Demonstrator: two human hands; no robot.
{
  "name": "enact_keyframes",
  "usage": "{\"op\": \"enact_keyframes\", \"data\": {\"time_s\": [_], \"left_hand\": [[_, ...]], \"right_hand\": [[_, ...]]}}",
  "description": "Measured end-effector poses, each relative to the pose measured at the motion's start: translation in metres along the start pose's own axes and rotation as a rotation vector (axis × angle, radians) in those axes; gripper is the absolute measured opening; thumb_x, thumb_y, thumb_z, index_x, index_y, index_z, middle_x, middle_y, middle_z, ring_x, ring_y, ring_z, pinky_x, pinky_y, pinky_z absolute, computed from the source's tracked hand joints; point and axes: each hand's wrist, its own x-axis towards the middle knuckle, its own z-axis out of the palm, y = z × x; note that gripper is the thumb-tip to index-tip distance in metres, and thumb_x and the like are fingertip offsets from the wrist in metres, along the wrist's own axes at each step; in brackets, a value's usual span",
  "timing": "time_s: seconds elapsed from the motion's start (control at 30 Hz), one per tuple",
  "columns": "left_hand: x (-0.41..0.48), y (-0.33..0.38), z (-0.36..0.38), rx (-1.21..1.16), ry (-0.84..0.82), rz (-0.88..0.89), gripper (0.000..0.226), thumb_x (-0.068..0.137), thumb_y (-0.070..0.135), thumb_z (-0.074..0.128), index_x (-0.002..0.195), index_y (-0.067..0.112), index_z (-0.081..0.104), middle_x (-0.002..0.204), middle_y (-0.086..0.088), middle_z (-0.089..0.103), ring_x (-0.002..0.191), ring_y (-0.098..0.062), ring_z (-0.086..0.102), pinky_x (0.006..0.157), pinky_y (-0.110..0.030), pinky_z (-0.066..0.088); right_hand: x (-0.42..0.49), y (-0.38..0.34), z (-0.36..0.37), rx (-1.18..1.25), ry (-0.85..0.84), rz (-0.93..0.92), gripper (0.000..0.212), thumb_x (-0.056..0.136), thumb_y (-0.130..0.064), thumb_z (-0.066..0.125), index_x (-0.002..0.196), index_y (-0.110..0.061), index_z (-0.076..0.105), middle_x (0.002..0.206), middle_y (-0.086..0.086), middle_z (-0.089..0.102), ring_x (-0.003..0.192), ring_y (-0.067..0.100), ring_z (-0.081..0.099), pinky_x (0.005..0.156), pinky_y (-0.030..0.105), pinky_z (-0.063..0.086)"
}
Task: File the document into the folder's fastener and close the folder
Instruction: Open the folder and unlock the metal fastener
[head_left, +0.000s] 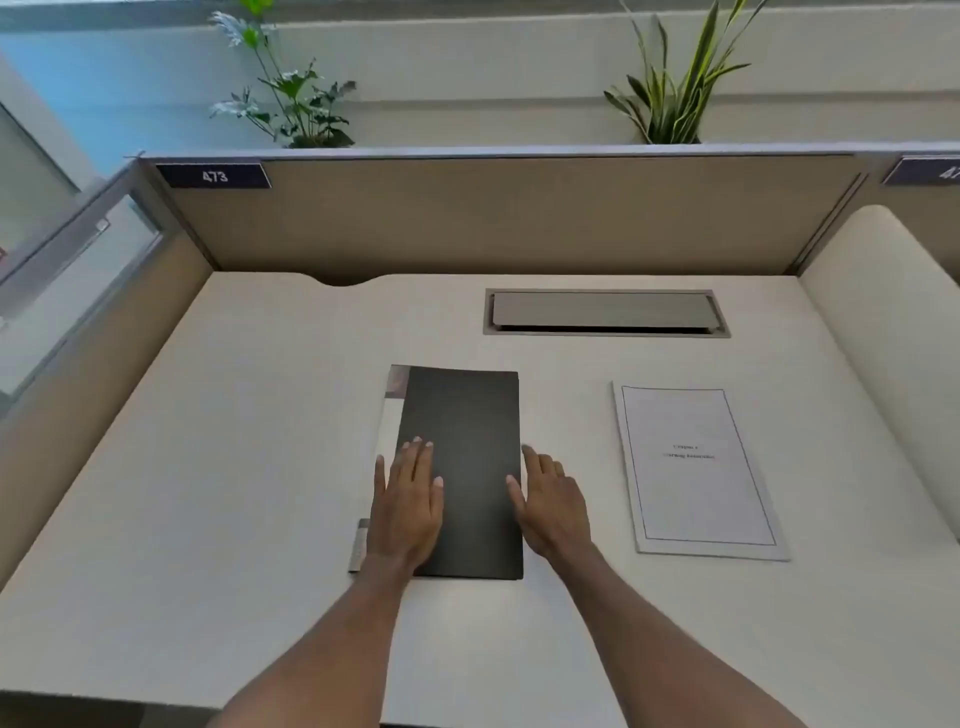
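Clearly, the head view shows the job at its opening step: the black folder (462, 467) lies shut on the white worktop (208, 493), a pale spine strip showing along its left edge, and the document (696, 467) rests flat well apart to its right, unfiled.

Both hands are on or at the folder. The left hand (408, 512) lies palm down on the cover's lower left part, fingers (415, 457) spread flat, pinning rather than grasping; its grip is released, nothing clenched. The right hand (550, 506) sits at the folder's right edge, thumb on the cover and the other fingers on the worktop just beside it. It looks released too, not yet pinching the cover, though whether a fingertip has slipped under the edge cannot be told.

My reading is that the cover is about to be opened. The next move calls for the right hand to catch the free right edge and swing the cover leftward over the spine, while the left hand steadies the folder and then gets out of the way. Only then would the fastener, hidden for now, be reachable, and the document could be carried across.

Beyond the folder, a grey cable hatch (605, 312) is set into the worktop, and a partition label (214, 176) reads 473, with 2 plants behind the partition.
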Motion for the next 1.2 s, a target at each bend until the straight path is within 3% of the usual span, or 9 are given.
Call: {"op": "enact_keyframes", "data": {"time_s": [0.13, 0.33, 0.43, 0.57, 0.67, 0.8, 1.03, 1.13, 1.2], "left_hand": [[-0.020, -0.023, 0.012, 0.094, -0.076, 0.162, 0.067, 0.104, 0.056, 0.030, 0.161, 0.021, 0.035, 0.170, -0.001, 0.028, 0.160, -0.018, 0.019, 0.131, -0.052, 0.006], [-0.034, -0.058, 0.016, 0.173, -0.279, 0.404, 0.096, 0.089, 0.086, 0.030, 0.165, 0.029, 0.020, 0.175, 0.010, 0.008, 0.162, -0.008, -0.003, 0.130, -0.048, -0.003], [-0.039, -0.069, 0.016, 0.203, -0.298, 0.490, 0.090, 0.092, 0.078, 0.037, 0.165, 0.030, 0.021, 0.174, 0.008, 0.012, 0.162, -0.010, 0.004, 0.130, -0.047, -0.001], [-0.047, -0.075, 0.020, 0.254, -0.138, 0.555, 0.071, 0.096, 0.060, 0.049, 0.156, 0.022, 0.045, 0.163, -0.001, 0.043, 0.148, -0.020, 0.045, 0.121, -0.046, 0.036], [-0.054, -0.075, 0.026, 0.278, -0.028, 0.601, 0.063, 0.096, 0.054, 0.059, 0.148, 0.018, 0.056, 0.152, -0.003, 0.056, 0.133, -0.023, 0.059, 0.106, -0.042, 0.051], [-0.061, -0.073, 0.030, 0.283, 0.077, 0.620, 0.051, 0.100, 0.043, 0.055, 0.139, 0.012, 0.064, 0.141, -0.006, 0.065, 0.125, -0.026, 0.064, 0.099, -0.041, 0.056], [-0.072, -0.063, 0.022, 0.147, 0.179, 0.477, 0.041, 0.105, 0.017, 0.044, 0.134, -0.001, 0.066, 0.136, -0.015, 0.068, 0.129, -0.033, 0.065, 0.100, -0.045, 0.059], [-0.079, -0.062, 0.009, -0.017, 0.189, 0.364, 0.043, 0.105, 0.017, 0.040, 0.136, -0.003, 0.063, 0.138, -0.016, 0.066, 0.129, -0.032, 0.066, 0.101, -0.041, 0.059], [-0.086, -0.057, 0.002, -0.209, 0.175, 0.285, 0.044, 0.109, 0.026, 0.035, 0.141, 0.003, 0.056, 0.145, -0.014, 0.061, 0.131, -0.028, 0.064, 0.106, -0.035, 0.052]], "right_hand": [[-0.011, -0.001, 0.020, -0.071, -0.065, -0.075, 0.052, 0.100, -0.047, 0.038, 0.144, -0.020, 0.045, 0.140, 0.001, 0.055, 0.122, 0.023, 0.055, 0.101, 0.038, 0.048], [-0.021, 0.000, 0.035, -0.174, -0.060, -0.134, 0.048, 0.097, -0.042, 0.043, 0.140, -0.023, 0.054, 0.149, 0.003, 0.050, 0.128, 0.025, 0.051, 0.104, 0.040, 0.045], [-0.024, 0.003, 0.038, -0.198, -0.060, -0.150, 0.051, 0.097, -0.041, 0.045, 0.144, -0.023, 0.050, 0.153, 0.004, 0.047, 0.130, 0.026, 0.050, 0.106, 0.040, 0.045], [-0.026, 0.007, 0.039, -0.195, -0.059, -0.166, 0.052, 0.098, -0.040, 0.045, 0.147, -0.022, 0.048, 0.156, 0.005, 0.044, 0.134, 0.026, 0.048, 0.108, 0.040, 0.044], [-0.028, 0.005, 0.038, -0.166, -0.052, -0.165, 0.052, 0.101, -0.039, 0.043, 0.149, -0.020, 0.047, 0.157, 0.005, 0.043, 0.137, 0.025, 0.046, 0.111, 0.039, 0.042], [-0.028, 0.002, 0.034, 0.016, 0.021, -0.098, 0.048, 0.105, -0.036, 0.039, 0.148, -0.017, 0.047, 0.154, 0.002, 0.047, 0.138, 0.022, 0.046, 0.113, 0.036, 0.041], [-0.020, -0.001, 0.023, 0.669, 0.343, 0.291, 0.042, 0.109, -0.035, 0.028, 0.143, -0.026, 0.050, 0.145, -0.010, 0.055, 0.133, 0.003, 0.048, 0.115, 0.030, 0.038], [-0.019, -0.011, 0.026, 0.671, 0.335, 0.293, 0.040, 0.108, -0.033, 0.031, 0.143, -0.025, 0.050, 0.145, -0.007, 0.055, 0.134, 0.009, 0.050, 0.110, 0.026, 0.037], [-0.024, -0.015, 0.033, 0.531, 0.207, 0.189, 0.043, 0.107, -0.036, 0.036, 0.148, -0.026, 0.044, 0.151, -0.006, 0.050, 0.138, 0.012, 0.046, 0.110, 0.025, 0.035]]}}
